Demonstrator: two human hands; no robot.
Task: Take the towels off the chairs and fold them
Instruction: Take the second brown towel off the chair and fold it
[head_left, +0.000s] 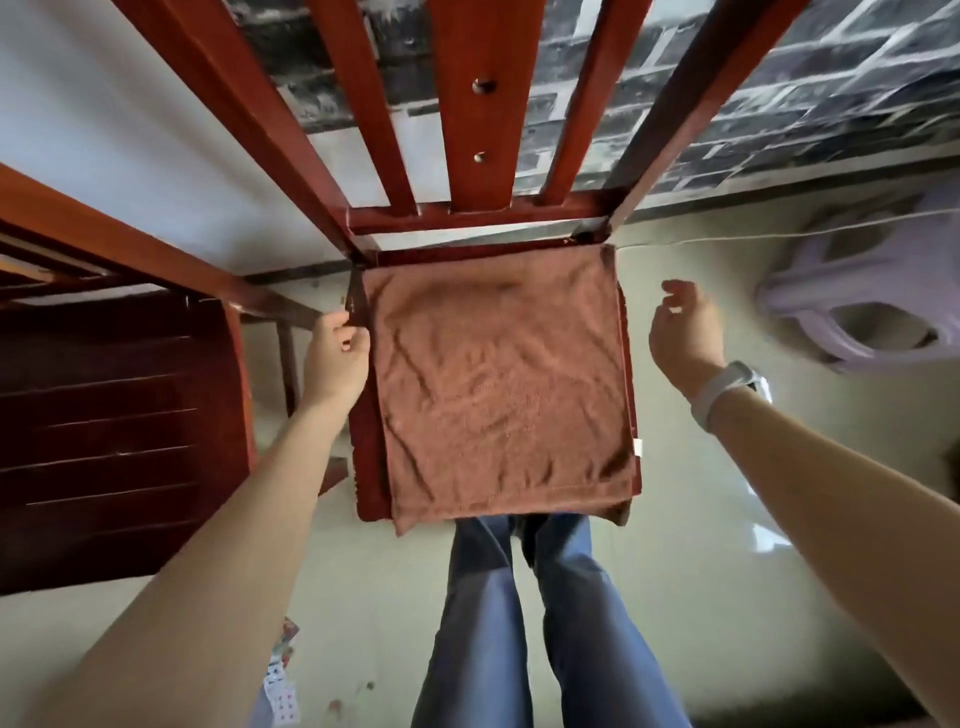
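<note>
A brown towel (498, 384) lies spread flat over the seat of a red wooden chair (370, 457) right in front of me, with a small white tag on its right edge. My left hand (335, 364) is at the towel's far left corner, thumb and fingers pinching a dark strip of its edge. My right hand (683, 332) hovers in the air just right of the chair's far right corner. Its fingers are loosely curled, it holds nothing and is apart from the towel. A white band sits on that wrist.
A second, darker red chair (114, 415) stands close on the left. A pale purple plastic stool (852, 312) is on the floor at the right, under a thin cord. Playing cards (280, 675) lie on the floor at lower left. My legs stand against the chair's front.
</note>
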